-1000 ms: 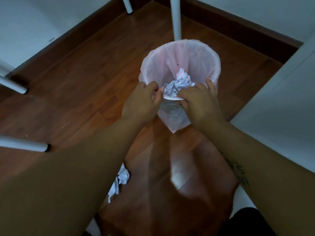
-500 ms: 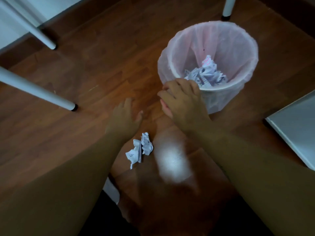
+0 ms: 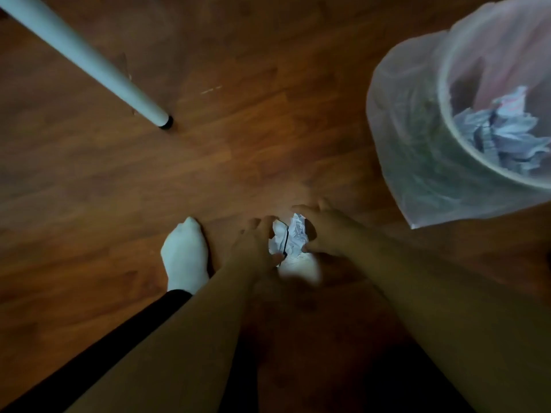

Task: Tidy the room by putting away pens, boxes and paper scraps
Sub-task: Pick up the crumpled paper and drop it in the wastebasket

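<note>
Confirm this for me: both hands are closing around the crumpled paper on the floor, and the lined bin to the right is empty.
Not quite. The head view shows the bin already holds crumpled paper, so it is not empty. The rest stands: the left hand and right hand are closing around the paper scraps on the floor.

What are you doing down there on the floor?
A person is tidying up. Both hands, the left hand and the right hand, are closing around a crumpled paper scrap lying on the wooden floor. To the right stands a bin lined with a pink bag, with crumpled paper already inside.
</note>
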Motion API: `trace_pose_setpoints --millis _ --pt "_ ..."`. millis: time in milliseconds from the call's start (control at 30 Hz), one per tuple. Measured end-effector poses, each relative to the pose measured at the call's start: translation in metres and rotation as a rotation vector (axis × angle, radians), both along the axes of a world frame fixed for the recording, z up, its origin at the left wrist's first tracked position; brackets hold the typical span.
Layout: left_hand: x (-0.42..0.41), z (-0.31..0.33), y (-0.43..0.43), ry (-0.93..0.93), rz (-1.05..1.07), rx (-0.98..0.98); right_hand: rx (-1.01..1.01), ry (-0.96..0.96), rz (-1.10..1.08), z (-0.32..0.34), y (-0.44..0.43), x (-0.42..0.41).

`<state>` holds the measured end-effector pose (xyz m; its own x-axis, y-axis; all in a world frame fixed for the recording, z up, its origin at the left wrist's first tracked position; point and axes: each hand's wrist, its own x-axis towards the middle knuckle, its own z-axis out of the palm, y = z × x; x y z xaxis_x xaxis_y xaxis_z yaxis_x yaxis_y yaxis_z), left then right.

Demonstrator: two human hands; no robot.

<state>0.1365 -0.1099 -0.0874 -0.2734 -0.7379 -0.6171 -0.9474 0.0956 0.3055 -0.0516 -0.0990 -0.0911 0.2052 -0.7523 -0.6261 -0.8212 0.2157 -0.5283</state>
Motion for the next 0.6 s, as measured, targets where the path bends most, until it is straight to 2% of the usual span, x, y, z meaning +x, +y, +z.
trace_pose_setpoints --millis 367,467,600 --pt "0.003 -0.014 0.012 0.043 0.176 -0.088 -0.057 -0.026 0.015 -0.006 0.021 0.008" --pt "0.001 -0.004 -0.002 0.086 0.097 -0.200 -0.152 -0.118 -0.115 0.011 0.013 0.002" --pt "-0.021 0.024 -0.031 0.170 0.178 -0.216 -0.420 -0.143 -0.399 0.054 -0.015 -0.025"
